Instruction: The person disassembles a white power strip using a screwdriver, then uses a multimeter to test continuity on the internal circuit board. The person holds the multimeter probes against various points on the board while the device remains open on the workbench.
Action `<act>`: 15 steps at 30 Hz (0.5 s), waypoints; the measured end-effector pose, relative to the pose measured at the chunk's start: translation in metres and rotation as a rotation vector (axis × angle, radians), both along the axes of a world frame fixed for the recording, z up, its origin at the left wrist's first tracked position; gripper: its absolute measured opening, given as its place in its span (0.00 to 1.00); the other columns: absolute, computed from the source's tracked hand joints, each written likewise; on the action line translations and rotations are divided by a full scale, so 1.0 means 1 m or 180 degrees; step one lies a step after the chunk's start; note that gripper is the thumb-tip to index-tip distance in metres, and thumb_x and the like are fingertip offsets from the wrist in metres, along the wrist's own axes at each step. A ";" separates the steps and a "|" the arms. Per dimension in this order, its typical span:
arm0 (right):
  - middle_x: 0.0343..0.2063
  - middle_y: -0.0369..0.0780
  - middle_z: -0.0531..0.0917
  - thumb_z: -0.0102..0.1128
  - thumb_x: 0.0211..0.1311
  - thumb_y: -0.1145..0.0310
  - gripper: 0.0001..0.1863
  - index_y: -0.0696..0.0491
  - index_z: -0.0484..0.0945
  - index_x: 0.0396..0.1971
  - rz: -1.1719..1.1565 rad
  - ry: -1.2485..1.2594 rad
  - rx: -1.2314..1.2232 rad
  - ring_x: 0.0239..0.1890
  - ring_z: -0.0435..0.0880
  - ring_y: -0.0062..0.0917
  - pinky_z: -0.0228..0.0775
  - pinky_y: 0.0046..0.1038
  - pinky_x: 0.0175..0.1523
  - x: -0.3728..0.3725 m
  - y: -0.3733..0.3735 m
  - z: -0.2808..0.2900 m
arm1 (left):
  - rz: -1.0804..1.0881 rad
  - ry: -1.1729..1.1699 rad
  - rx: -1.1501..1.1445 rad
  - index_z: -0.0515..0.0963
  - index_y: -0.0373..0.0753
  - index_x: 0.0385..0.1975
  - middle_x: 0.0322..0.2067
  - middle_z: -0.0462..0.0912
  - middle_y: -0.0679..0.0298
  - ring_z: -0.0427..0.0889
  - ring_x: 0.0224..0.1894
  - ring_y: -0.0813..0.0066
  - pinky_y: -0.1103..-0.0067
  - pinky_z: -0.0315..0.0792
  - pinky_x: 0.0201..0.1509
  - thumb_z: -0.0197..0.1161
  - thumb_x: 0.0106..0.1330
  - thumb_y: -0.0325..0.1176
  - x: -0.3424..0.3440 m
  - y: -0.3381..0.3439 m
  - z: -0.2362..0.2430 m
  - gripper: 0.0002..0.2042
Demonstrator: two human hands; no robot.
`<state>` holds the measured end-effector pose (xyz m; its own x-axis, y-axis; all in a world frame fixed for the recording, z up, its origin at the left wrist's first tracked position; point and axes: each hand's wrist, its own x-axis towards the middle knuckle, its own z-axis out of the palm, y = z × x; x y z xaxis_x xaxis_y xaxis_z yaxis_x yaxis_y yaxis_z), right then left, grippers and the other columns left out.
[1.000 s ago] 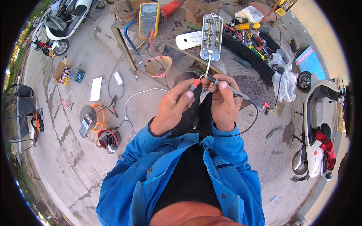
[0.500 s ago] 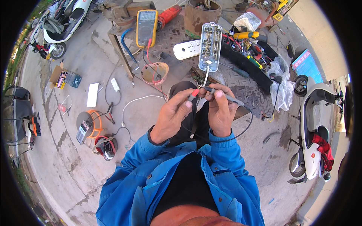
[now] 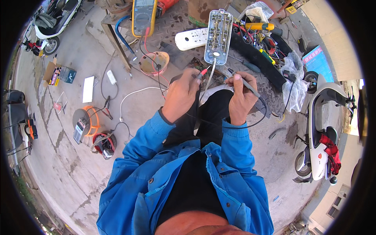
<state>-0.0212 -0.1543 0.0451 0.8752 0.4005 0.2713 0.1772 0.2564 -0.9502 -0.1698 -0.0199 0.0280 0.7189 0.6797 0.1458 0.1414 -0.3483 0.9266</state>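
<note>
My left hand is closed round a red-tipped test probe, which points up and right toward a white cable. In my right hand a black test probe is pinched between thumb and fingers, its black lead looping down past my lap. Just beyond the hands lies an opened power strip, its metal contacts exposed and the white cable leaving its near end. The white socket cover lies to its left. A yellow multimeter with red and black leads rests farther left.
A pink bowl sits left of the worktable. Tools and wires lie beside a long black case, with a screwdriver and clear plastic bag nearby. An orange reel stands on the floor; a scooter is at right.
My hands have moved apart, and the two probe tips no longer meet at the white cable. The cable now hangs down between my hands toward my lap. The whole view has shifted slightly.
</note>
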 end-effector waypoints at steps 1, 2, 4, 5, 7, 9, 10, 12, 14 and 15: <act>0.37 0.42 0.89 0.71 0.83 0.69 0.12 0.62 0.83 0.52 -0.0019 -0.0062 -0.0050 0.38 0.91 0.26 0.82 0.27 0.47 0.002 0.001 -0.004 | 0.0084 -0.0023 0.0236 0.81 0.37 0.61 0.37 0.90 0.51 0.91 0.39 0.56 0.67 0.81 0.42 0.64 0.84 0.28 0.005 0.002 -0.003 0.11; 0.37 0.42 0.90 0.71 0.83 0.69 0.12 0.62 0.83 0.52 -0.0040 -0.0121 -0.0104 0.38 0.91 0.27 0.82 0.27 0.47 0.004 0.002 -0.008 | 0.0166 -0.0043 0.0470 0.82 0.37 0.59 0.38 0.90 0.49 0.92 0.40 0.51 0.65 0.82 0.43 0.65 0.82 0.28 0.009 0.003 -0.005 0.11; 0.37 0.42 0.90 0.71 0.83 0.69 0.12 0.62 0.83 0.52 -0.0065 -0.0143 -0.0196 0.39 0.91 0.26 0.82 0.27 0.47 0.005 0.004 -0.015 | 0.0298 -0.0053 0.0795 0.84 0.38 0.57 0.40 0.91 0.48 0.92 0.42 0.45 0.63 0.82 0.44 0.66 0.80 0.28 0.016 0.005 -0.007 0.11; 0.37 0.42 0.90 0.71 0.83 0.69 0.12 0.62 0.83 0.52 -0.0077 -0.0155 -0.0241 0.39 0.91 0.25 0.82 0.27 0.47 0.005 0.005 -0.018 | 0.0352 -0.0041 0.0893 0.85 0.38 0.57 0.40 0.91 0.49 0.92 0.41 0.44 0.63 0.82 0.43 0.67 0.79 0.28 0.018 0.006 -0.007 0.10; 0.38 0.41 0.90 0.71 0.83 0.69 0.12 0.62 0.84 0.53 -0.0062 -0.0166 -0.0311 0.41 0.91 0.25 0.82 0.26 0.49 0.006 0.008 -0.022 | 0.0447 0.0057 0.1167 0.86 0.40 0.56 0.40 0.91 0.51 0.91 0.40 0.44 0.61 0.82 0.40 0.68 0.78 0.29 0.023 0.009 -0.007 0.10; 0.39 0.41 0.90 0.71 0.83 0.69 0.12 0.62 0.84 0.53 -0.0035 -0.0204 -0.0412 0.42 0.91 0.24 0.82 0.26 0.50 0.007 0.011 -0.024 | 0.0539 0.0237 0.1492 0.86 0.42 0.56 0.39 0.92 0.55 0.91 0.38 0.47 0.60 0.81 0.37 0.69 0.77 0.30 0.027 0.013 -0.006 0.11; 0.40 0.40 0.90 0.71 0.83 0.69 0.12 0.62 0.84 0.53 -0.0016 -0.0236 -0.0475 0.43 0.90 0.23 0.82 0.27 0.50 0.009 0.012 -0.025 | 0.0575 0.0302 0.1556 0.86 0.43 0.55 0.39 0.92 0.56 0.91 0.37 0.47 0.60 0.81 0.36 0.69 0.77 0.31 0.029 0.014 -0.006 0.10; 0.40 0.40 0.91 0.71 0.82 0.69 0.11 0.61 0.85 0.52 -0.0005 -0.0314 -0.0589 0.43 0.91 0.23 0.82 0.27 0.51 0.011 0.016 -0.026 | 0.0666 0.0401 0.1687 0.87 0.45 0.53 0.39 0.92 0.60 0.90 0.35 0.49 0.59 0.80 0.33 0.69 0.77 0.32 0.033 0.018 -0.006 0.09; 0.41 0.40 0.91 0.70 0.82 0.68 0.11 0.61 0.85 0.52 -0.0030 -0.0402 -0.0694 0.43 0.91 0.23 0.82 0.27 0.51 0.013 0.020 -0.027 | 0.0628 0.0484 0.1831 0.87 0.46 0.51 0.39 0.92 0.61 0.90 0.34 0.49 0.60 0.79 0.32 0.69 0.77 0.33 0.038 0.024 -0.006 0.07; 0.41 0.41 0.92 0.70 0.82 0.69 0.11 0.61 0.86 0.52 -0.0043 -0.0421 -0.0746 0.43 0.92 0.23 0.83 0.28 0.51 0.014 0.022 -0.027 | 0.0609 0.0523 0.1887 0.87 0.46 0.50 0.39 0.92 0.62 0.90 0.33 0.49 0.60 0.79 0.32 0.69 0.78 0.33 0.039 0.026 -0.006 0.07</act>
